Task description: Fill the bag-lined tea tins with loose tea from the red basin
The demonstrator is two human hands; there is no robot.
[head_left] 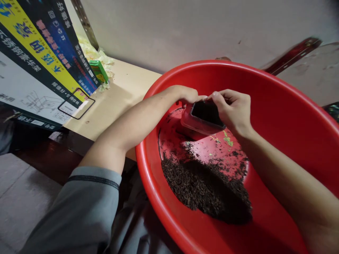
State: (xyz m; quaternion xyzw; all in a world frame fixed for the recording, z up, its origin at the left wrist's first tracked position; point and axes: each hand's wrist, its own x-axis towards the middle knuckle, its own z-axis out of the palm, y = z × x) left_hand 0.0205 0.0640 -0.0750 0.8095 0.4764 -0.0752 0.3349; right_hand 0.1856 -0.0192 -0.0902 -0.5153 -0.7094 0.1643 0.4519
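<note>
Inside a large red plastic tub (pixel 280 102), a small see-through plastic container (pixel 196 124) with rounded corners has dark soil (pixel 205 112) in it. My left hand (pixel 187 94) is bent over the container's far left rim, fingers closed on it and partly hidden. At the far right rim is my right hand (pixel 237 107), with thumb and forefinger pinched together and the other fingers curled. Its fingertips almost meet those of the left hand; whatever is in the pinch is too small to make out. A heap of loose dark soil (pixel 190 183) lies on the tub's floor, nearer to me.
Green leafy scraps (pixel 227 138) lie on the tub floor. Left of the tub is a pale wooden board (pixel 124 84) bearing a small green packet (pixel 99 70) and a large printed carton (pixel 39 70). A wall (pixel 172 31) with metal brackets stands behind.
</note>
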